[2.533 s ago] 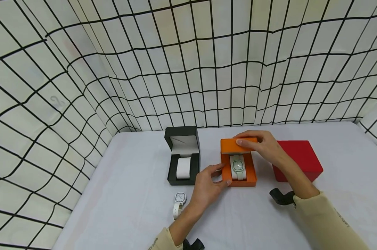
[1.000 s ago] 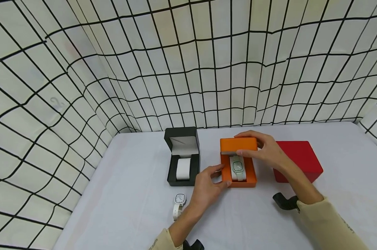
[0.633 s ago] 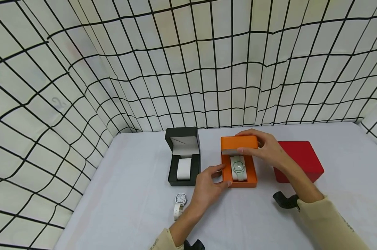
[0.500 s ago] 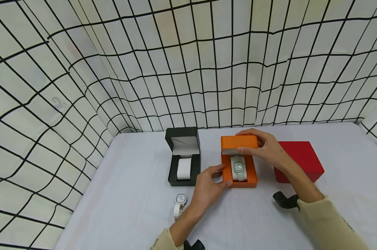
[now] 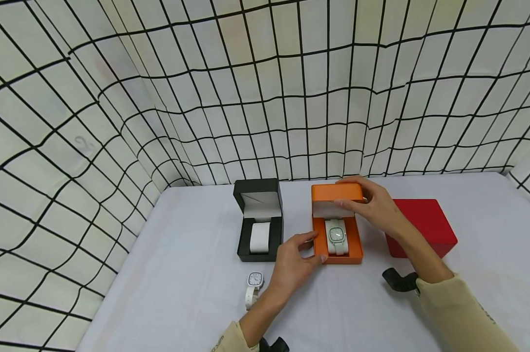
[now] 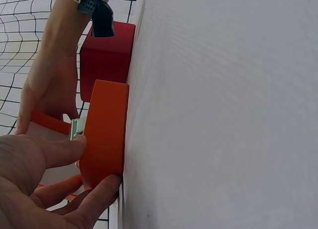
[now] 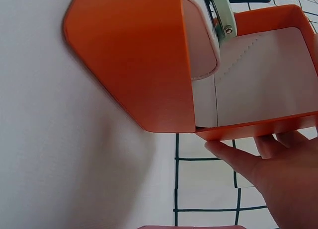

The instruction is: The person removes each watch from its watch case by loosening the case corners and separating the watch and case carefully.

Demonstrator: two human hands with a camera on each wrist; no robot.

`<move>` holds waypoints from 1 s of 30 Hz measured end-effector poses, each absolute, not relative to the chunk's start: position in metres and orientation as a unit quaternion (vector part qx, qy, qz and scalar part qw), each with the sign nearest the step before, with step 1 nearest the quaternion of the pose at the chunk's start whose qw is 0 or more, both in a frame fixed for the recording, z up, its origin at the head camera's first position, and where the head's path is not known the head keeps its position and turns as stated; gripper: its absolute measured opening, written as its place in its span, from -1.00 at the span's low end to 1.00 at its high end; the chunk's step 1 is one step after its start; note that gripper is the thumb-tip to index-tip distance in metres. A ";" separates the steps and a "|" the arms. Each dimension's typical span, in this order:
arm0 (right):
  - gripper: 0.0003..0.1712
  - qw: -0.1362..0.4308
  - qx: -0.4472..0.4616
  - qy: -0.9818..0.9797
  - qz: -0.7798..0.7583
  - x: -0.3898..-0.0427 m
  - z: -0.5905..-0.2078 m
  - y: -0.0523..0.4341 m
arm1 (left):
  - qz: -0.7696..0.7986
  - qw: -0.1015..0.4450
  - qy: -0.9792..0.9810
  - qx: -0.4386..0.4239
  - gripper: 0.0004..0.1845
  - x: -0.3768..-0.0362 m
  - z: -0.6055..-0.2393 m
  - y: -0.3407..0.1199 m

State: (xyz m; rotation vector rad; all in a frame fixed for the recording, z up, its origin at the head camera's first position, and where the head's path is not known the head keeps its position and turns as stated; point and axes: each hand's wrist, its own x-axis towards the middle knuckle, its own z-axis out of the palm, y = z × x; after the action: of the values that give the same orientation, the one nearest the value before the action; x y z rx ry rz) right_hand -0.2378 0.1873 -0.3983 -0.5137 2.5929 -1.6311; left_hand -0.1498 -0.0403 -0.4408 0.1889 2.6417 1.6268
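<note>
Both hands are working on the orange watch box (image 5: pixel 337 239), which is sitting on the white table (image 5: pixel 194 274) between the open black box (image 5: pixel 259 220) and the closed red box (image 5: pixel 423 226). We are pinching the hinged lid (image 5: pixel 337 192) with our right hand (image 5: pixel 372 203), thumb on its front edge and fingers curled over the top, the lid standing partly raised. Our left hand (image 5: pixel 293 264) is gripping the base at its near left corner, thumb and fingers curled against the side wall. The pale green watch (image 5: pixel 337 235) is lying on its cushion inside. To handle this well, we judge, we should be keeping the base pressed flat so it is not sliding, and swinging the lid evenly about its hinge, clear of the watch case. A white watch (image 5: pixel 252 286) is lying loose nearby.
</note>
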 end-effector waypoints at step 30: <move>-0.36 0.026 -0.129 0.842 -0.523 -0.239 -0.401 0.187 | 0.525 0.018 0.849 0.058 -0.40 -0.150 -0.440 -0.040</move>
State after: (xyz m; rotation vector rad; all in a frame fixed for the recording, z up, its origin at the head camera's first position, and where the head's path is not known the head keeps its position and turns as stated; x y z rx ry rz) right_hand -0.2389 0.1869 -0.4005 -0.3997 2.6041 -1.6152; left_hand -0.1501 -0.0402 -0.4401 0.1804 2.6374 1.6308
